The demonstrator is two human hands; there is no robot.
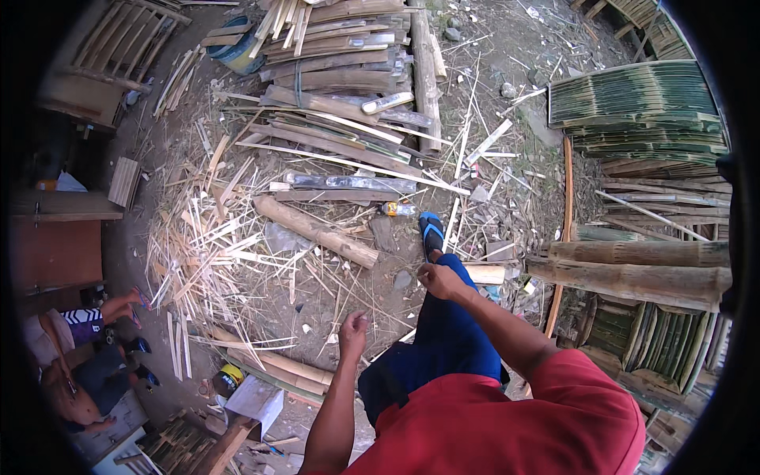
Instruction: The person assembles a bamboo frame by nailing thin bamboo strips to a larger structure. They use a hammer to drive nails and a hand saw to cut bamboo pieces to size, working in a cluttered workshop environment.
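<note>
My left hand [353, 332] is held out in front of me over the littered ground, its fingers curled in. Further forward and to the right, my right hand [439, 281] is closed above my knee. Whether either hand holds anything small cannot be made out. Beneath the right hand, my foot in a dark flip-flop with blue straps [431, 231] is on the ground. Near that foot lie a small bottle with a yellow-orange label [398, 209] and a thick bamboo pole [317, 230]. A pale piece of bamboo [484, 274] lies just right of my right hand.
A heap of bamboo slivers [202, 269] spreads on the left. Split bamboo [340, 79] is stacked ahead, near a blue bucket [237, 54]. Green slatted bamboo panels [633, 95] and thick poles [633, 277] line the right. Other people [87, 356] sit at lower left.
</note>
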